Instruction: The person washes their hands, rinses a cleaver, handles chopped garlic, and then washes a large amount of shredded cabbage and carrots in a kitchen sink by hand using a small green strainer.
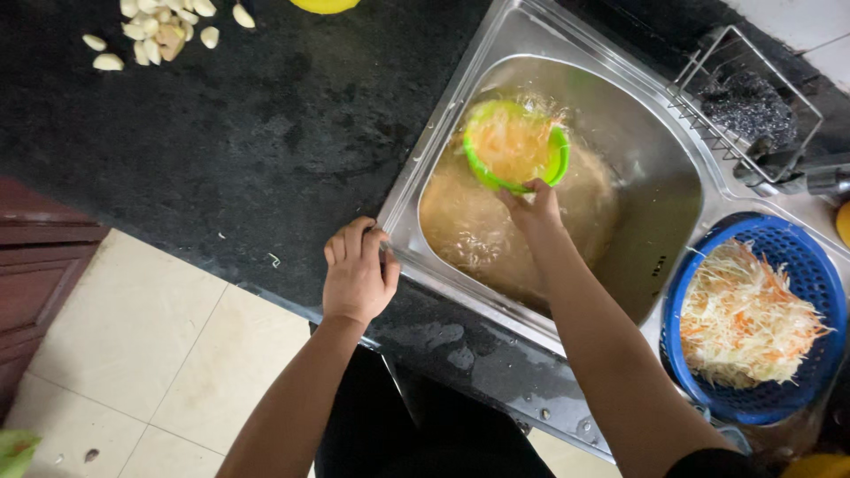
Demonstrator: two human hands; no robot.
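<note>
Fingers [352,237] of the left hand [357,274] curl down over the sink [620,106] rim at its 8 o'clock corner, gripping the steel edge where it meets the black counter [266,133]; the knuckles face up and the thumb lies along the inner side of the rim.

At 1 o'clock from that hand, the right hand [534,205] reaches into the basin and pinches the near rim of a green bowl [518,146], fingers closed on the edge at the bowl's 6 o'clock. The bowl sits tilted in the upper part of the basin, filled with pale orange and white shreds and water, blurred by splashing. Cloudy water with more shreds fills the basin below it.

At 4 o'clock from the bowl, on the sink's drainboard, stands a blue basket [770,398] heaped with shredded cabbage and carrot [744,323]. At 2 o'clock from the bowl, a wire rack [753,88] sits on the sink's far edge, holding something dark, and the tap [797,177] shows just beside it.

Far off at 10 o'clock from the left hand, peeled garlic cloves [159,31] lie scattered on the counter, well apart from the sink. Pale floor tiles [159,354] show at 7 o'clock, below the counter edge.
</note>
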